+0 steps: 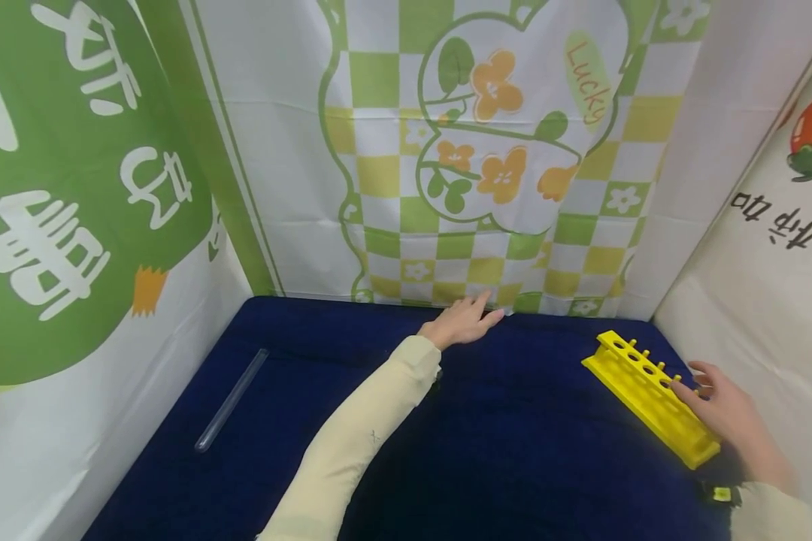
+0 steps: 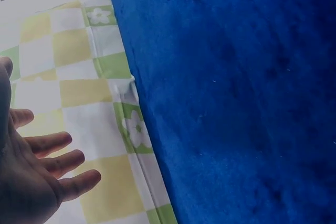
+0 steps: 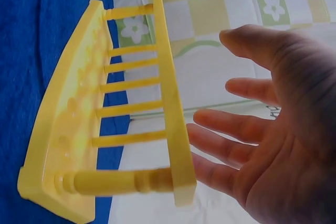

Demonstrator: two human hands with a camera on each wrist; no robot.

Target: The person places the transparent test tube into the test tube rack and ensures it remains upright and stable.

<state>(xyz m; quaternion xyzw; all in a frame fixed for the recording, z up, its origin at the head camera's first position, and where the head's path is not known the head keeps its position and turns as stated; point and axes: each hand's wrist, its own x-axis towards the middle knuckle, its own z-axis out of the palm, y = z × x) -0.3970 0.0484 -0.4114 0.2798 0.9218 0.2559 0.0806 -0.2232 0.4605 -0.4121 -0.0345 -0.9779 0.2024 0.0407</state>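
Right hand: while its fingers lie loosely spread and hold nothing, the bare right hand (image 1: 727, 409) is at the near end of a yellow plastic test-tube rack (image 1: 656, 406); contact, cannot tell.
Rack: on the right side of the table's dark blue velvety cloth (image 1: 514, 451), set obliquely, round holes and short pegs up top.
Left hand: bare left hand (image 1: 462, 319) stretched out at the far table edge, fingers spread, nothing held, well apart from the rack.
Tube: long, slim, clear tube (image 1: 232, 400), lying obliquely on the cloth at left, well apart from both hands.
Sleeve: long cream sleeve (image 1: 359, 428) on left arm, across the table's middle.
Backdrop: green, yellow and white checked fabric sheet (image 1: 379, 180) hanging behind the table, "Lucky" printed near top.
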